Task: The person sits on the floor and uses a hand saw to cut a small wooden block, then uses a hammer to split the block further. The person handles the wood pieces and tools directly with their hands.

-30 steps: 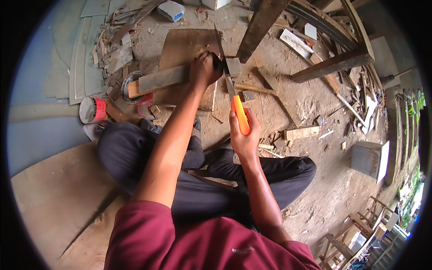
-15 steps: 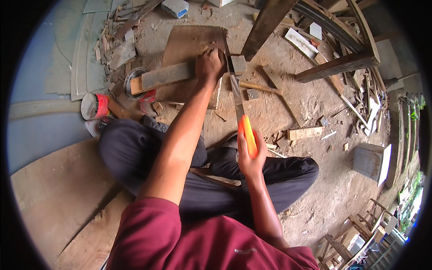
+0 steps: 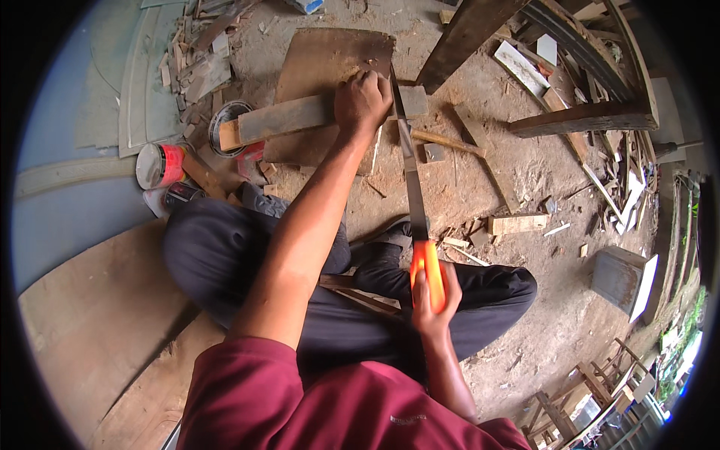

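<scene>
1. Handsaw (image 3: 411, 169) runs from the plank (image 3: 300, 116) back toward the lap; right hand (image 3: 429, 300) fingers wrap its orange handle (image 3: 427, 274).
2. Left hand (image 3: 362, 101) fingers clench over the plank, just beside the blade.

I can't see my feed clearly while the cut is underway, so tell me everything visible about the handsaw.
The handsaw has a long, narrow, grey metal blade and a bright orange handle. It runs nearly straight away from the person, handle toward the body above the crossed legs, tip at the wooden plank. The right hand grips the handle. The blade meets the plank just right of the left hand, which presses the plank down. Its teeth are too small to make out.
</scene>
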The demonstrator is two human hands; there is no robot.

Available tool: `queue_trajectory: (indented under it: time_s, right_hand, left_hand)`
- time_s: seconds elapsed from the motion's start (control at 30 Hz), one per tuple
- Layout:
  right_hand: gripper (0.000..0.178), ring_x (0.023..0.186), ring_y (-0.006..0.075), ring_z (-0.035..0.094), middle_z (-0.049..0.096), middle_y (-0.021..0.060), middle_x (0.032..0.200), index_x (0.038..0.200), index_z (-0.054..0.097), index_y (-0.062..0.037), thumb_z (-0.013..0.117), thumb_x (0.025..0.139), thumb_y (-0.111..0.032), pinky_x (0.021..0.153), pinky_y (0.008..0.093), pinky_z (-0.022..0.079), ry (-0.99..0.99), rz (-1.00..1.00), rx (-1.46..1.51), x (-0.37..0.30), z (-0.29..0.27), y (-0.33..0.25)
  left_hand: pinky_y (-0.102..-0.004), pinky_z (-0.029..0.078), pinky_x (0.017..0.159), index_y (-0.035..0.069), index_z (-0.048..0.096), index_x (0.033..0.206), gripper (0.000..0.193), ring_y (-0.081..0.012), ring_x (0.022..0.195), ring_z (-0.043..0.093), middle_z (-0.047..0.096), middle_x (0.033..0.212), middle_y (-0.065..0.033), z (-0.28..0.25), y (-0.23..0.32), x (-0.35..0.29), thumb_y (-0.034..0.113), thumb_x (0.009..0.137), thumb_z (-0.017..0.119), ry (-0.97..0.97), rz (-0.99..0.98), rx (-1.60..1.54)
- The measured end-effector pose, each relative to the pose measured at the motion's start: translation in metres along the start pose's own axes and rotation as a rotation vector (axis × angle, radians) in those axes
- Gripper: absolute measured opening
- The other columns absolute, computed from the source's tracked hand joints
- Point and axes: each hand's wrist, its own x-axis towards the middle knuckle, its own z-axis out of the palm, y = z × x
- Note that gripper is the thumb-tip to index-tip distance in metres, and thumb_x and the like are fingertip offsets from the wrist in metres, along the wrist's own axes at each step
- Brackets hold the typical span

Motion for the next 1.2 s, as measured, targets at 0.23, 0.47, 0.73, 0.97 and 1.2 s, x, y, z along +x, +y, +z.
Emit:
queue_trajectory:
  time_s: [0.23,0.47,0.73,0.97,1.2]
  right_hand:
    - [0.014,0.063,0.0071,0.050,0.056,0.0031,0.070,0.100,0.059,0.0020,0.062,0.096,-0.011,0.055,0.0258,0.040,0.059,-0.161,-0.092,0.107,0.046,-0.006]
    - [0.015,0.058,0.0075,0.059,0.061,0.0060,0.067,0.102,0.058,0.0042,0.063,0.089,-0.003,0.056,0.0217,0.046,0.006,-0.129,-0.171,-0.021,-0.014,0.020]
    - [0.018,0.070,0.0094,0.054,0.060,0.0065,0.075,0.103,0.060,0.0038,0.062,0.096,-0.013,0.063,0.0271,0.045,0.030,-0.093,0.033,0.100,0.032,0.005]
    - [0.022,0.063,0.0133,0.058,0.062,0.0116,0.070,0.102,0.061,0.0026,0.068,0.092,-0.016,0.057,0.0304,0.045,0.144,-0.218,0.005,0.109,0.058,0.003]
    - [0.031,0.062,0.0108,0.056,0.060,0.0087,0.068,0.106,0.055,0.0033,0.070,0.091,-0.019,0.057,0.0297,0.045,0.091,-0.111,-0.006,0.071,0.051,-0.002]
  left_hand:
    - [-0.0459,0.055,0.077,0.004,0.070,0.081,0.024,-0.0378,0.081,0.069,0.070,0.087,-0.0209,-0.013,0.014,0.016,0.021,0.085,0.053,-0.104,-0.143,-0.032]
    - [-0.0457,0.055,0.071,0.006,0.069,0.077,0.024,-0.0356,0.071,0.068,0.070,0.077,-0.0166,0.006,0.002,0.011,0.023,0.085,0.055,0.007,-0.103,0.054]
    - [-0.0457,0.055,0.070,0.005,0.069,0.076,0.023,-0.0379,0.072,0.068,0.069,0.078,-0.0193,-0.003,0.010,0.006,0.020,0.085,0.055,-0.002,-0.035,0.007]
    - [-0.0458,0.053,0.083,0.003,0.066,0.097,0.022,-0.0373,0.094,0.067,0.069,0.099,-0.0183,0.010,-0.015,-0.003,0.018,0.083,0.057,-0.204,-0.037,0.154]
    - [-0.0464,0.052,0.083,0.003,0.067,0.087,0.018,-0.0360,0.091,0.065,0.068,0.094,-0.0202,-0.011,-0.001,-0.018,0.017,0.083,0.056,-0.309,0.140,0.070]
